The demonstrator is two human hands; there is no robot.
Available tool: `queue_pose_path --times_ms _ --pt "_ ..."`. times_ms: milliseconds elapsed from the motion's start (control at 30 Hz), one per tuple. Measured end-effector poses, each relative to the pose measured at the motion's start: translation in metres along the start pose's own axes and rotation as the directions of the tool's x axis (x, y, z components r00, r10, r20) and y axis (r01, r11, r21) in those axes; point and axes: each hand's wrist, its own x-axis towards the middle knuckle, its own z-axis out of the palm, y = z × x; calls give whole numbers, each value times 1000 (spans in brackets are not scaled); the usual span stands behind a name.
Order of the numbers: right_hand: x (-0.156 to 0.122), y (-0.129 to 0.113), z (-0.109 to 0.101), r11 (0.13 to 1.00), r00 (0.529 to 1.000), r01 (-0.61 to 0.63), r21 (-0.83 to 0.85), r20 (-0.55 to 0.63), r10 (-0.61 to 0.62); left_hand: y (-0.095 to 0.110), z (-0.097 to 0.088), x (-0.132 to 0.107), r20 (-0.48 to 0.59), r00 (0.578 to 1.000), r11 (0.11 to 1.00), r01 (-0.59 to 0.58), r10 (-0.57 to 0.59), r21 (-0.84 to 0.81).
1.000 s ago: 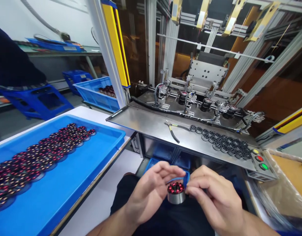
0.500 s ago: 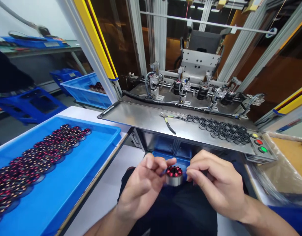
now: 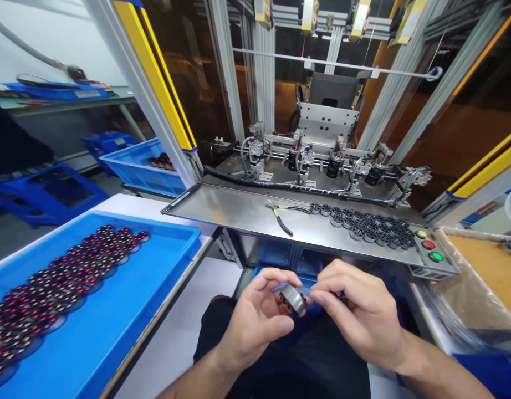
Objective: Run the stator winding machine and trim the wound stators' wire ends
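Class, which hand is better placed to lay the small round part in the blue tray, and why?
Probably left: the left hand cups the part and is nearer the blue tray; the right hand only pinches the part's edge.

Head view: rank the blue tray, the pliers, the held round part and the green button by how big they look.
1. blue tray
2. pliers
3. round part, though it sits nearest the camera, so its true rank against the pliers is unsure
4. green button
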Motion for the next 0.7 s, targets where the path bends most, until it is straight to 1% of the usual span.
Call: queue_pose_path --times_ms 67,100,133,233,300,367,467,500,533,567,600,633,667,700 --pt "-1 0 3 1000 1000 -7 -5 -26 7 -1 0 0 -41 986 983 -158 162 89" --pt "-1 0 5 1000 1000 2 1 -32 -2 -2 0 0 -49 976 970 -206 214 128" --pt "-1 1 7 1000 999 18 12 -33 -18 -3 -1 0 -52 969 959 -230 241 163" --pt "-2 4 9 996 997 76 55 -37 -74 -5 -4 0 -39 971 949 -223 237 221" --pt "-3 5 10 993 994 104 59 -48 -101 -5 -7 -1 -21 979 957 -192 202 219" --pt "-5 4 13 994 992 103 37 -74 -100 -4 -10 -3 -14 984 963 -170 177 210" --pt "-12 -2 21 999 983 28 26 -183 -23 -4 -15 -5 -47 980 958 -179 194 223" --pt "-15 -4 26 998 974 -20 62 -226 34 -4 -16 -6 -60 977 955 -187 206 232" --pt "-18 -6 32 988 961 -82 134 -253 114 -4 -18 -6 -67 974 952 -195 216 237" --pt "-22 -8 38 957 943 -151 248 -254 215 -3 -19 -6 -68 973 951 -199 221 237" --pt "-26 -8 46 890 919 -227 395 -216 330 -2 -20 -6 -62 973 951 -203 222 233" --pt "-30 -9 53 778 888 -297 554 -139 438 -1 -20 -6 -52 974 952 -206 222 225" --pt "-34 -8 61 628 852 -358 691 -33 522 0 -20 -6 -41 975 955 -206 220 212" --pt "-37 -7 69 467 817 -404 787 81 571 2 -20 -5 -29 976 958 -205 215 199"
